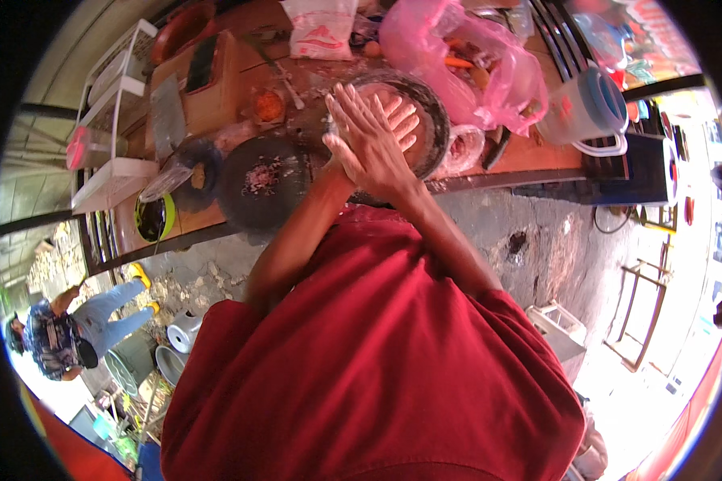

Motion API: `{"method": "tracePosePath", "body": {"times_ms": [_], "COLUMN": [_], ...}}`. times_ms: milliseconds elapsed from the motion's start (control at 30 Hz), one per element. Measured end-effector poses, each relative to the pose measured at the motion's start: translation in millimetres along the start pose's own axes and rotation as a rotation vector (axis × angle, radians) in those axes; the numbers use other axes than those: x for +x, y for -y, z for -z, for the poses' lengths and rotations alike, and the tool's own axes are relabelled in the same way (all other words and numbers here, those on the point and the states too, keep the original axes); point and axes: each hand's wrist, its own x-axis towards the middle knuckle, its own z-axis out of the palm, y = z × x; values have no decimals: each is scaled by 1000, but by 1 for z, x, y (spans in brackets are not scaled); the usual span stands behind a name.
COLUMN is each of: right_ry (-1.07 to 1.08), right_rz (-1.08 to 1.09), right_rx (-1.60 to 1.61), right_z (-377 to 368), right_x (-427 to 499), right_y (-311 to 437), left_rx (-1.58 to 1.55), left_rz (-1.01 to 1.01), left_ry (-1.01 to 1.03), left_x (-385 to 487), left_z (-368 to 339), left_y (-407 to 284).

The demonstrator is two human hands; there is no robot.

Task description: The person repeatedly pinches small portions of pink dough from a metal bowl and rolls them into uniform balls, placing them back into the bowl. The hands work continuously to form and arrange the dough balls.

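My right hand [366, 139] lies across my left hand [402, 122], palm against palm, with the fingers of both extended. Pale powder coats the fingers. Whether anything lies between the palms is hidden. Beneath and behind them is a round dark-rimmed dish [440, 115] holding a pale powdery layer. Left of my wrists sits a dark round stone slab [234, 180] with crushed pinkish bits [263, 175] on it. A small container of orange-red paste [269, 106] stands beyond the slab. To the right of the dish is a clear plastic bag with reddish contents [464, 150].
A pink plastic bag [415, 30] and a lidded pitcher [583, 114] stand right. A printed white bag [322, 30] is at the back. Left are a wooden box [225, 84], a green-rimmed bowl [169, 216] and a white rack [111, 174]. A person [54, 337] stands beyond the table, lower left.
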Motion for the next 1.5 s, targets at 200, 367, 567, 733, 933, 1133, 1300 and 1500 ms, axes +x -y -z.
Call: {"method": "tracePosePath", "body": {"times_ms": [200,367,567,733,933,1133,1300,1500], "right_ry": [87,-75,79,46,10,216,33,56], "right_rz": [-40,-57,33,-32,-18,23,28,133], "right_rx": [37,-22,244,177,213,189,155,191], "right_z": [23,12,18,32,43,52,51,54], "right_x": [-5,-16,-24,-17,-7,-9,-13,-21], "right_y": [5,-2,-8,-19,-24,-33,-52,-60], "left_rx": [-392,-341,152,-344,167,263,51,363], "left_rz": [60,4,-111,40,-106,-314,-174,-155], "left_ry": [310,-80,-9,61,-26,312,-474,80], "left_x": [-5,-20,-17,-8,-3,8,5,21], "left_z": [-25,-45,-49,-60,-66,-79,-91,-79], "left_y": [-1,10,23,22,40,51,60,67]}}
